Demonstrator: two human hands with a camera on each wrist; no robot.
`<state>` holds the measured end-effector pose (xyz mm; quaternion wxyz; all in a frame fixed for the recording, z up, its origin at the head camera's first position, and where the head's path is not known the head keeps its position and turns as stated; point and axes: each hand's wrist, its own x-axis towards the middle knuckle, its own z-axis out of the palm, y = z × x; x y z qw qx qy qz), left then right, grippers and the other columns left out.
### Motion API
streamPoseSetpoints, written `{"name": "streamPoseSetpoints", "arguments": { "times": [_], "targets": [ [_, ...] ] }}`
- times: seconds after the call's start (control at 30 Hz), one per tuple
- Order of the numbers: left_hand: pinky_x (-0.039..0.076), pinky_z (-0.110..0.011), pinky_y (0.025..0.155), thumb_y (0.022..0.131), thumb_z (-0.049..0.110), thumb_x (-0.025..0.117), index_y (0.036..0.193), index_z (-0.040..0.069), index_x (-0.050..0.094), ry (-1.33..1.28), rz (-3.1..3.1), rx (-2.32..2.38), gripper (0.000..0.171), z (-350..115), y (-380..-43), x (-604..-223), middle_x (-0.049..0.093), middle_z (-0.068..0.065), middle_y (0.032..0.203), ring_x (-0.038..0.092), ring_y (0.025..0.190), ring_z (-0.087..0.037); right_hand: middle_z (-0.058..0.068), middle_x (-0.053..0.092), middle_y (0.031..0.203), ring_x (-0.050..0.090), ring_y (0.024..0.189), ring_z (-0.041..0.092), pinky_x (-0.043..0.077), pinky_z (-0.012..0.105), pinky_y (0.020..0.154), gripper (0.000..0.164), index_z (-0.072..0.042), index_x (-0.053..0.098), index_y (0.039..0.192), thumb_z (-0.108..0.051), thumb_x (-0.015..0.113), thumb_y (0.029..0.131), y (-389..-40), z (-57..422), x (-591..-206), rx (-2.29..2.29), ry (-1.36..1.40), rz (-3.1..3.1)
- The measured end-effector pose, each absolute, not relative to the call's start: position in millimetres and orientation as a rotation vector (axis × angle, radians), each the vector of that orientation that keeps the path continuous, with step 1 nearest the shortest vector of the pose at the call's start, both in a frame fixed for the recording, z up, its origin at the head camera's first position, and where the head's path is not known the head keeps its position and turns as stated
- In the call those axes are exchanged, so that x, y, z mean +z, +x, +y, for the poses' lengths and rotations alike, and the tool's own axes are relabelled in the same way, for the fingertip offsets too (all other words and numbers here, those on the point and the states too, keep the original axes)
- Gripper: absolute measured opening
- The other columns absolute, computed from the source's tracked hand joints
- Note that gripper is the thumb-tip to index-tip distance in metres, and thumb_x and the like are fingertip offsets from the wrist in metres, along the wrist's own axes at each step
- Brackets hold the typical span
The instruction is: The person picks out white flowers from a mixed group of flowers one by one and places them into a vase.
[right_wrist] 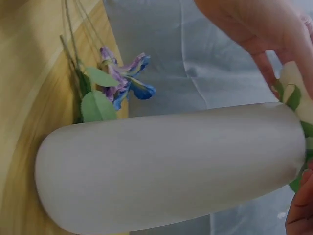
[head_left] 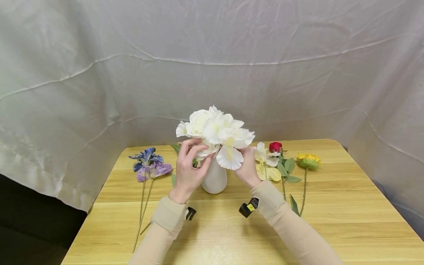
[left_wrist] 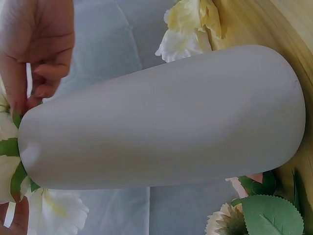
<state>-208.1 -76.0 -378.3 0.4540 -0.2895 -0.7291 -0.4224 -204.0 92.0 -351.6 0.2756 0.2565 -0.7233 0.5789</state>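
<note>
A bunch of white artificial flowers (head_left: 216, 127) stands in a white vase (head_left: 214, 178) at the middle of the table. My left hand (head_left: 190, 167) is at the left of the bunch, its bent fingers and thumb holding a white flower (head_left: 208, 148) low over the vase mouth. On the other side, my right hand (head_left: 247, 167) reaches under a drooping white petal (head_left: 229, 157), which hides its fingertips in the head view. Seen from the left wrist, the right hand (left_wrist: 36, 49) has curled fingers pinching beneath the blooms, right at the vase rim (left_wrist: 22, 142). Green sepals (right_wrist: 293, 98) show there.
Left of the vase lie a blue flower (head_left: 147, 158) and a purple flower (head_left: 154, 171) on long stems. To the right are a cream-yellow flower (head_left: 266, 162), a red rose (head_left: 275, 147) and a yellow sunflower (head_left: 308, 161). Grey cloth (head_left: 232, 84) hangs behind the wooden table (head_left: 351, 206).
</note>
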Motion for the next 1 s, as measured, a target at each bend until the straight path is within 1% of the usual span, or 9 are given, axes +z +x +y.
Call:
{"name": "streamPoseSetpoints", "arguments": {
  "times": [0.13,0.2,0.3,0.4,0.47,0.53,0.63,0.8,1.0],
  "targets": [
    [0.050,-0.036,0.085,0.078,0.009,0.073,0.099,0.007,0.066,-0.715,-1.802,-1.043,0.022,-76,-208,-379,0.054,-0.015,0.115,0.053,0.107,-0.025,0.026,0.065,0.098,0.060,0.094,0.028,0.052,0.042,0.083,0.027,0.014,0.060,0.103,0.010,0.062,0.077,-204,92,-358,1.505,0.697,-1.976],
    [0.049,-0.036,0.086,0.078,0.010,0.073,0.099,0.007,0.066,-0.715,-1.807,-1.044,0.022,-76,-209,-379,0.054,-0.015,0.116,0.053,0.108,-0.025,0.026,0.064,0.099,0.059,0.095,0.029,0.051,0.045,0.083,0.027,0.013,0.059,0.104,0.010,0.063,0.078,-204,92,-360,1.523,0.700,-1.975],
    [0.049,-0.035,0.086,0.078,0.011,0.073,0.099,0.007,0.066,-0.711,-1.810,-1.043,0.022,-76,-208,-379,0.054,-0.015,0.116,0.053,0.108,-0.024,0.026,0.064,0.101,0.059,0.096,0.025,0.050,0.039,0.085,0.027,0.013,0.058,0.106,0.010,0.063,0.079,-205,91,-362,1.583,0.695,-1.960],
    [0.049,-0.035,0.086,0.078,0.012,0.073,0.100,0.007,0.066,-0.708,-1.808,-1.040,0.023,-77,-207,-379,0.054,-0.015,0.116,0.054,0.107,-0.024,0.025,0.062,0.102,0.057,0.097,0.017,0.049,0.032,0.085,0.029,0.013,0.057,0.107,0.011,0.062,0.079,-205,91,-364,1.673,0.677,-1.951],
    [0.050,-0.035,0.086,0.078,0.012,0.073,0.100,0.006,0.066,-0.708,-1.803,-1.039,0.024,-77,-207,-378,0.054,-0.016,0.117,0.055,0.106,-0.025,0.023,0.062,0.105,0.058,0.097,0.014,0.050,0.031,0.085,0.031,0.011,0.056,0.110,0.011,0.062,0.080,-210,92,-373,1.760,0.684,-1.924],
    [0.050,-0.035,0.085,0.078,0.011,0.073,0.101,0.006,0.066,-0.710,-1.799,-1.041,0.025,-77,-207,-378,0.054,-0.016,0.117,0.055,0.106,-0.025,0.022,0.062,0.107,0.059,0.098,0.014,0.052,0.031,0.084,0.033,0.010,0.056,0.113,0.012,0.062,0.080,-216,93,-381,1.851,0.689,-1.894],
    [0.050,-0.036,0.086,0.077,0.009,0.073,0.103,0.005,0.065,-0.710,-1.796,-1.044,0.027,-79,-205,-379,0.054,-0.015,0.117,0.054,0.107,-0.025,0.021,0.062,0.110,0.061,0.101,0.020,0.054,0.033,0.082,0.035,0.008,0.057,0.115,0.013,0.062,0.081,-223,95,-394,1.947,0.687,-1.854],
    [0.047,-0.037,0.090,0.075,0.008,0.075,0.106,0.004,0.063,-0.709,-1.802,-1.046,0.034,-86,-201,-381,0.054,-0.016,0.116,0.052,0.108,-0.027,0.025,0.063,0.109,0.062,0.101,0.023,0.054,0.032,0.080,0.029,0.012,0.062,0.109,0.015,0.060,0.080,-213,97,-389,1.930,0.624,-1.899],
    [0.045,-0.040,0.092,0.071,0.007,0.079,0.114,-0.002,0.057,-0.675,-1.805,-1.072,0.049,-98,-195,-388,0.054,-0.021,0.116,0.051,0.109,-0.031,0.029,0.064,0.097,0.063,0.085,0.018,0.055,0.023,0.070,0.021,0.014,0.064,0.101,0.016,0.059,0.080,-199,107,-381,1.893,0.588,-1.972]
  ]
}}
